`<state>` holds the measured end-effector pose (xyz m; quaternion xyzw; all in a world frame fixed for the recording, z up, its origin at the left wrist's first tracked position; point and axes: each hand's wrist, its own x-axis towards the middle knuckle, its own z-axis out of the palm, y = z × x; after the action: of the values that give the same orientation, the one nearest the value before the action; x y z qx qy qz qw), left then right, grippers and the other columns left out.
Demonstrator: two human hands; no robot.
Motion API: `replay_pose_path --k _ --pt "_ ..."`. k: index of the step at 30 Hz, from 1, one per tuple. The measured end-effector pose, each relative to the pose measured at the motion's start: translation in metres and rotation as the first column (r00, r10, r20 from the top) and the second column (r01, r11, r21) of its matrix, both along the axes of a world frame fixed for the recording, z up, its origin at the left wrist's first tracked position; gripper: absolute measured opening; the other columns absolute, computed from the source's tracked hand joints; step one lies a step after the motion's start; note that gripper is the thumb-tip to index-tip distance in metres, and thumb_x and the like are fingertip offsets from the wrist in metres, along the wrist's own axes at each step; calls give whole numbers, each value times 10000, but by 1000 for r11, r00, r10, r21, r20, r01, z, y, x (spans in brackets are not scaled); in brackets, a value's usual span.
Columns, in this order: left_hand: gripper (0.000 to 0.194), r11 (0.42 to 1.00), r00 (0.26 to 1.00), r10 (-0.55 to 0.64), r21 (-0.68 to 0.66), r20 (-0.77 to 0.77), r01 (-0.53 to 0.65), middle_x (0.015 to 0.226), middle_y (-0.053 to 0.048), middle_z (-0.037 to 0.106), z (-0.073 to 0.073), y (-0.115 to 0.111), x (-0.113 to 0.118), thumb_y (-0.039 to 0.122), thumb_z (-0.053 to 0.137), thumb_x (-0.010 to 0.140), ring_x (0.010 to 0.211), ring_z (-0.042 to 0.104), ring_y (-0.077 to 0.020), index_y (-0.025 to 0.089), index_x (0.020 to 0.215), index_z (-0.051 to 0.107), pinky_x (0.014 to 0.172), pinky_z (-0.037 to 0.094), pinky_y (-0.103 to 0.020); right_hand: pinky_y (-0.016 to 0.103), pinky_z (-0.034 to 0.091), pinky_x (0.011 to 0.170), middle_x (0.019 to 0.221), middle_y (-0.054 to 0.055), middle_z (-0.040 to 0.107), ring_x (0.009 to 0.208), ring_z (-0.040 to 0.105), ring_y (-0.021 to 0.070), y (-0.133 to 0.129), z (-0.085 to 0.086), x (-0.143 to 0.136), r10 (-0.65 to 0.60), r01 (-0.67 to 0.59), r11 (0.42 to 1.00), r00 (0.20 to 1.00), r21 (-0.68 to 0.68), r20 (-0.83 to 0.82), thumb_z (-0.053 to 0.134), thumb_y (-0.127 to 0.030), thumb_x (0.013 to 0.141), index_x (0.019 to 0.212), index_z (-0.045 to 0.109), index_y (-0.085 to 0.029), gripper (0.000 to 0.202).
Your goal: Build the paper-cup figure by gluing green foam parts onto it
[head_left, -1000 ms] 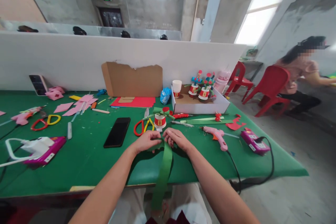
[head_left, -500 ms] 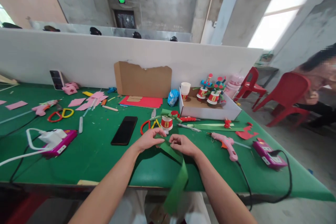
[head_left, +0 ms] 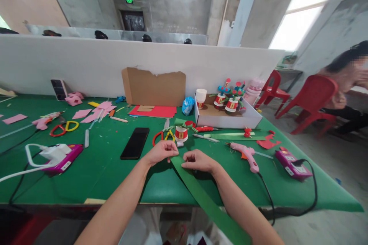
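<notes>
My left hand [head_left: 161, 154] pinches the upper end of a long green paper strip [head_left: 198, 189] between thumb and fingers. My right hand [head_left: 199, 161] is closed at the strip's right edge, a little below that end. From there the strip slants down to the right, over the table edge and under my right forearm. Just beyond my hands stands a red-and-white paper cup [head_left: 181, 134] with green folded paper arms. Scissors [head_left: 156, 138] with red and yellow handles lie beside it, partly hidden by the cup.
A black phone [head_left: 135, 143] lies to the left. On the right are a pink glue gun [head_left: 246, 156] and a purple power strip [head_left: 294, 165] with cords. Behind, a white box [head_left: 227, 123] holds decorated cups. A person [head_left: 342, 80] sits near red chairs [head_left: 314, 99].
The green strip was bent and twisted with its tail hanging toward my lap; it now lies straighter, its tail swung to the right. My hands stay close together near the cup.
</notes>
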<state>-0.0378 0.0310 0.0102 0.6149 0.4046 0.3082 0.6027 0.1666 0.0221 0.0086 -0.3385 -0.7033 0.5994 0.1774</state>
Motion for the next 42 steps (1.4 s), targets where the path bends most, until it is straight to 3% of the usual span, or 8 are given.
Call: replay_pose_path --k 3,9,15,21,27,35,38,42 --pt "384 1000 1000 11 6 15 -11 550 41 520 -1 1 0 494 718 650 485 473 -78 143 661 562 453 436 -206 210 234 491 525 -88 377 505 313 60 0 -2 -2 -60 60 997 998 39 0 669 -603 677 657 498 -172 464" --pt "279 906 927 353 293 -128 -304 525 41 544 -10 12 1 432 605 741 450 444 -76 159 684 584 471 366 -199 219 244 512 547 -74 398 530 317 66 1 -2 -3 -71 73 995 997 64 -36 663 -634 667 616 493 -167 499" --pt "210 810 827 429 561 -364 -173 564 39 559 -16 7 8 343 570 813 533 469 -97 173 699 616 547 354 -207 217 249 505 535 -78 403 512 329 66 0 0 -2 -100 101 995 994 19 -52 681 -638 650 640 510 -171 497" --pt "131 575 774 532 817 -343 -33 922 -49 653 -14 2 14 271 543 872 893 564 -188 204 861 655 813 440 -293 216 262 489 517 -80 423 491 353 65 0 -2 -2 -98 96 995 993 -26 -62 701 -634 626 635 512 -175 496" --pt "185 567 723 519 816 -457 109 1084 -70 654 -18 6 13 246 586 854 1013 529 -238 209 1021 658 907 405 -376 219 277 494 513 -83 431 493 357 64 1 -4 -2 -88 88 996 993 -13 -83 701 -639 615 636 514 -173 503" --pt "134 619 713 495 777 -496 112 983 -68 687 -20 7 17 214 593 843 954 532 -234 186 952 665 856 410 -366 217 261 491 518 -77 424 502 344 63 1 -4 -3 -104 106 994 990 17 -94 690 -656 617 624 516 -168 519" --pt "115 576 754 512 816 -411 54 922 -57 692 -14 5 11 252 568 868 898 543 -217 192 887 664 846 419 -364 217 243 486 510 -77 409 497 329 61 3 -6 -3 -153 158 986 984 51 -93 684 -654 629 611 505 -169 517" --pt "174 437 727 644 894 -238 -94 802 -43 669 11 5 1 243 514 894 822 544 -208 205 790 648 810 439 -362 220 243 488 512 -70 415 502 334 66 4 -6 -3 -148 154 986 985 62 -88 685 -655 624 603 511 -169 517"
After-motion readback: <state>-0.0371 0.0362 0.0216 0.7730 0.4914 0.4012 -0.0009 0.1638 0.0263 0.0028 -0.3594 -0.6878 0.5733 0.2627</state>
